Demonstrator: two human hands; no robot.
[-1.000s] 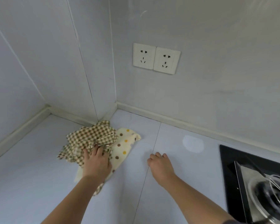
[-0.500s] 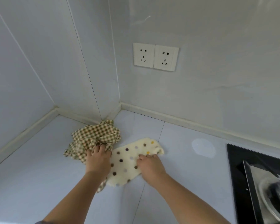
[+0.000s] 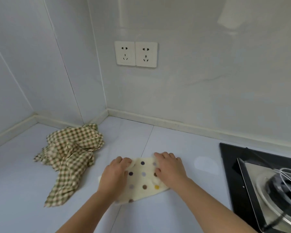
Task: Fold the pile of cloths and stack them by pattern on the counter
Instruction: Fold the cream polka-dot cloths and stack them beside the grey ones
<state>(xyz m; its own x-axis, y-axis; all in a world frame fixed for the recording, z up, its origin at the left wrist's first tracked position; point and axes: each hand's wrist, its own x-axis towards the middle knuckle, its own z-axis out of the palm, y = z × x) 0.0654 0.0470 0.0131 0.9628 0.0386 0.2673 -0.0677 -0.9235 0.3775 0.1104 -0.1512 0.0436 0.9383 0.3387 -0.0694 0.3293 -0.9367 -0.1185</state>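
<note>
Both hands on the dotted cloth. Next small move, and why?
Probably draw the far corners apart to flatten the polka-dot cloth before any fold. It lies rumpled on the counter, with the left hand and the right hand already at those corners. The checked cloths sit crumpled apart to the left, out of the way.

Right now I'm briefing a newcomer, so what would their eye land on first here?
The left hand and right hand rest on a cream polka-dot cloth on the counter. A crumpled green-checked cloth lies to its left, near the corner; a black gas hob sits far right.
</note>
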